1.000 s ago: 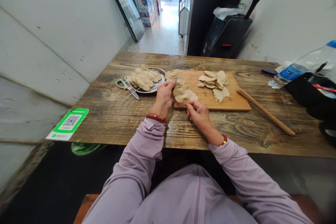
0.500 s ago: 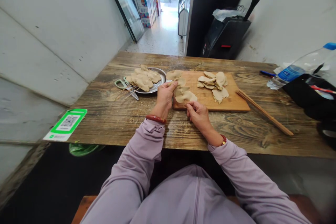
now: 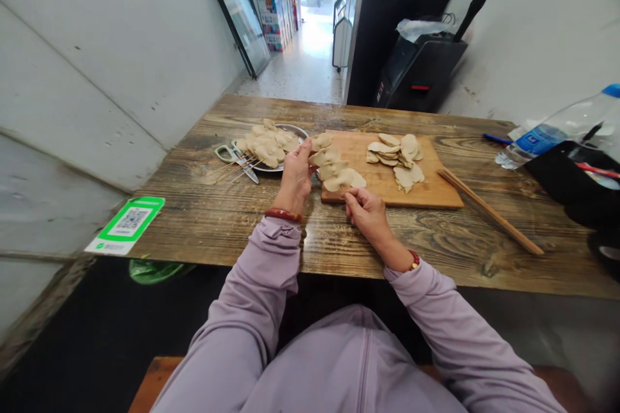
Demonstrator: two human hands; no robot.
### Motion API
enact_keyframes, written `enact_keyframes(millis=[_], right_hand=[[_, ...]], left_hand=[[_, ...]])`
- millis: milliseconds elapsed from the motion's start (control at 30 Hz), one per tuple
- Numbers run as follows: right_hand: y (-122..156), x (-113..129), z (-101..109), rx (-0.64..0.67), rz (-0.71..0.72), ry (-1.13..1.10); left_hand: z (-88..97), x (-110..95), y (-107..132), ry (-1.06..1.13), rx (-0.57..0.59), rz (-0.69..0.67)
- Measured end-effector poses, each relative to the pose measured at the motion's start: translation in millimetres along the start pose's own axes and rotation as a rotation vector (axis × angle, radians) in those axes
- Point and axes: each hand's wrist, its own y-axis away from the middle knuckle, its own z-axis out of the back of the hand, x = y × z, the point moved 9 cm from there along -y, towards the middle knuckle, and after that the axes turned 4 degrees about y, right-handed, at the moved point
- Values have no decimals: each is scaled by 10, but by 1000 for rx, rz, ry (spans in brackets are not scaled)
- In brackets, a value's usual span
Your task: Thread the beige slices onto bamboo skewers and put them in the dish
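Pale tan, thin, floppy slices are threaded in a row on a skewer [image 3: 334,168], slanting over the left part of the wooden cutting board [image 3: 431,197]. My right hand [image 3: 368,211] pinches the near end of this skewer; the stick itself is mostly hidden. Beside the far slices is my left hand [image 3: 294,175], its fingers raised and thumb apart, with no clear grip on them. A loose pile of slices [image 3: 394,148] lies on the board's right half. Finished skewers of slices [image 3: 268,142] rest on a round metal plate [image 3: 304,131] to the left.
Green-handled scissors [image 3: 237,158] lie beside the plate. A bundle of bare sticks [image 3: 489,210] leans off the board's right edge. Farther right are a water bottle [image 3: 547,132] and a black holder [image 3: 566,174]. A QR-code card [image 3: 128,226] sits at the table's left corner.
My left hand has shifted slightly left, and its fingers have come away from the slices they were pinching. My right hand stays at the skewer's near end.
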Motion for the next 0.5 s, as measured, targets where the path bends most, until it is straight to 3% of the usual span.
enact_keyframes(millis=[500], right_hand=[[34,46,-56,54,41,76]], left_hand=[[95,-38,-32,30,-58,-24]])
